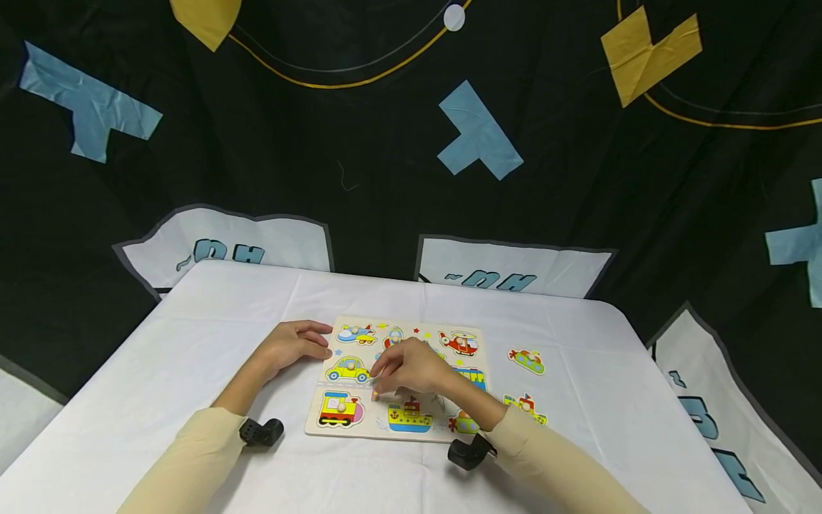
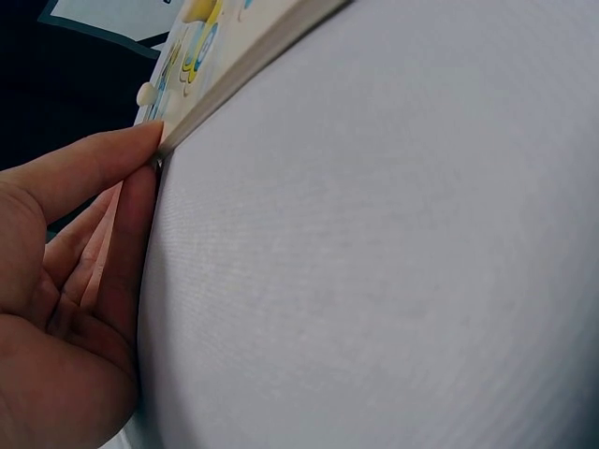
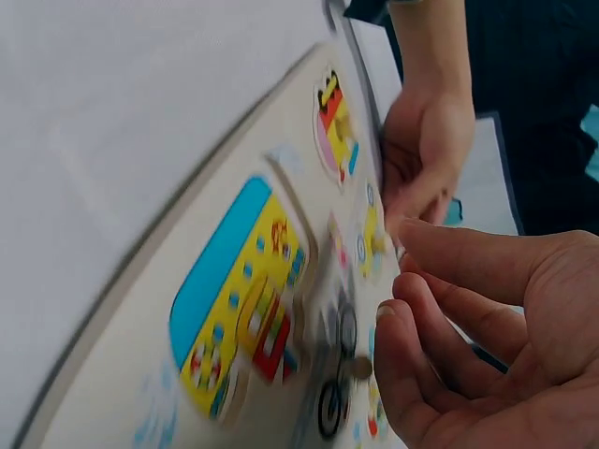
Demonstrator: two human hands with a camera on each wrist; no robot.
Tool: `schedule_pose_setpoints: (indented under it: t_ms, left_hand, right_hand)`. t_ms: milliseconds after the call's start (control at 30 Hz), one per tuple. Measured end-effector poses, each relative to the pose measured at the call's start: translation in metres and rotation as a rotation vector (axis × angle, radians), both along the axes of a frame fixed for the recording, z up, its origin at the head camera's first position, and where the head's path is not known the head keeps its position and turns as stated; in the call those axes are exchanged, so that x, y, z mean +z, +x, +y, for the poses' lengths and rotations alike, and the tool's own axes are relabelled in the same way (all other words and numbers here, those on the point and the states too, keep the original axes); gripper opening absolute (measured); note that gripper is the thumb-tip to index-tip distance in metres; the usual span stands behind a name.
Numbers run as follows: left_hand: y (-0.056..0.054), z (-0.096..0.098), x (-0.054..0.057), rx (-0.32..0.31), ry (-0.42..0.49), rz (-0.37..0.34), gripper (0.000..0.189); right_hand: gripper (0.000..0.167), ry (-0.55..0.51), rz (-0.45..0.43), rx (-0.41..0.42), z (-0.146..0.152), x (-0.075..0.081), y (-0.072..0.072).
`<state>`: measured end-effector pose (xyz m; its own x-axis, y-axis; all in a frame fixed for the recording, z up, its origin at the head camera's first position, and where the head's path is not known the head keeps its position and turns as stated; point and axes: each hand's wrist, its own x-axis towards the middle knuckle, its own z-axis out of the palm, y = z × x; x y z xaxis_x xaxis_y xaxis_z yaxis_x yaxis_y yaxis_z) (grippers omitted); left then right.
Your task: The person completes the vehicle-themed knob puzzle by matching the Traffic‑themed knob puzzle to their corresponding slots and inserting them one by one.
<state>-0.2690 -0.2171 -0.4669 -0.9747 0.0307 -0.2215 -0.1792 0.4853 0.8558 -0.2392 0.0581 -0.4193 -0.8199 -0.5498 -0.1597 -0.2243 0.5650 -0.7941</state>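
Note:
A wooden puzzle board [image 1: 379, 428] with vehicle pictures lies on the white cloth. At its left edge is my left hand [image 1: 292, 346], straight fingers touching it; the left wrist view shows fingertips at the board's edge [image 2: 253, 75]. Over the board's middle, my right hand [image 1: 411, 368] hovers with loosely bent fingers. I see nothing between them in the right wrist view, where a motorbike picture with a knob [image 3: 360, 368] lies beside the fingertips. Knobbed car [image 1: 349, 370] and train [image 1: 340, 408] pieces sit to the left. The ship picture [image 3: 239, 299] shows no knob.
Right of the board lie a loose submarine piece [image 1: 526, 360] and a ship piece [image 1: 525, 407], the latter partly behind my right forearm. A helicopter picture [image 1: 459, 343] is at the board's upper right. A black curtain [image 1: 385, 178] hangs behind the table.

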Motion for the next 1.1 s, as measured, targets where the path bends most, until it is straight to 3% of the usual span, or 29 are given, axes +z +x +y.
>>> schedule_pose_setpoints:
  t_ms: [200, 600, 867, 1100]
  left_hand:
    - [-0.001, -0.001, 0.000, 0.001, -0.003, 0.001, 0.057]
    - [0.000, -0.001, 0.000, 0.000, 0.003, -0.003, 0.057]
    - [-0.001, 0.000, 0.000, 0.003, -0.002, -0.005, 0.057]
    - [-0.002, 0.001, 0.000, 0.014, 0.002, -0.014, 0.058]
  right_hand:
    - [0.018, 0.002, 0.023, -0.032, 0.027, 0.002, -0.006]
    - [0.021, 0.052, 0.090, -0.176, 0.094, 0.015, -0.017]
    - [0.023, 0.074, 0.061, -0.268, 0.137, 0.016, -0.016]
    - [0.025, 0.110, 0.015, -0.264, 0.172, 0.016, -0.013]
